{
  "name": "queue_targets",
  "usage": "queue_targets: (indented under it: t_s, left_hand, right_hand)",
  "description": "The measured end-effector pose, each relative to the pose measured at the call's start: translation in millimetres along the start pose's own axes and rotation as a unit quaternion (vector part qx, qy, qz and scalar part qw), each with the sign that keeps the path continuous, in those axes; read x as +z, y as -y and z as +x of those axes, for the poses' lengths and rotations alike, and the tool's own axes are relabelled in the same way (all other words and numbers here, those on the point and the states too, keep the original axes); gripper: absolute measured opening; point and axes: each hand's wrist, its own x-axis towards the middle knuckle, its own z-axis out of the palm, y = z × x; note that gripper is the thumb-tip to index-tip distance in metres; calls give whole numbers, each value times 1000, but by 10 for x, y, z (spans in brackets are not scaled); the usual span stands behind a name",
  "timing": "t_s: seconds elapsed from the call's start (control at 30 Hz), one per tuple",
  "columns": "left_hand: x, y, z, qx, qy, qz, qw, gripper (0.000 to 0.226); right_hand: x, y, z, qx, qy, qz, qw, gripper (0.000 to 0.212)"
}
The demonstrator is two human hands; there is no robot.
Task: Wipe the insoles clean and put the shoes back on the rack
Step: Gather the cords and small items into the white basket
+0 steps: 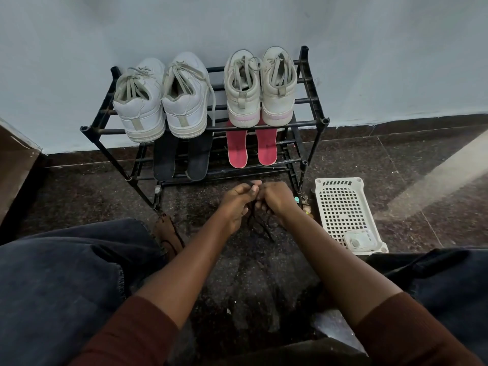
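Dark speckled floor (396, 159) carries a black rack (303, 123): two pairs of white shoes (142, 112) on top, black insoles (163, 159) and red insoles (237, 149) below. A white basket (320, 207) sits beside it. The left hand (235, 204) and right hand (277, 199) pinch dark laces (260, 223).

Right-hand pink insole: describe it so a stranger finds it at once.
Find the black shoe rack against the wall. On its lower tier, beneath the pink-trimmed sneakers, the right pink insole lies nearest the rack's right end. The left pink insole is beside it, and the black insoles lie further left.
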Motion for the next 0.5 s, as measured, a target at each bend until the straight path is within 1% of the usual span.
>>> queue_targets:
  t_s: [0.07,0.13,0.2,0.33,0.5]
  left_hand:
    - [10,30,-3,-6,2,1,1000,20]
    - [8,61,1,-8,6,3,1000,20]
    - [-2,74,9,-10,8,1,1000,18]
    - [-59,28,25,-8,-1,-22,1000,14]
    - [-243,-131,80,23,-26,-70,997,15]
  right_hand:
    - [16,-21,7,7,-13,46,999,21]
    - [25,-66,7,22,-7,88,996,21]
    - [29,-111,-2,37,-3,97,995,19]
    - [7,-216,27,63,-22,55,996,23]
    - [-136,-410,97,121,-68,1,990,26]
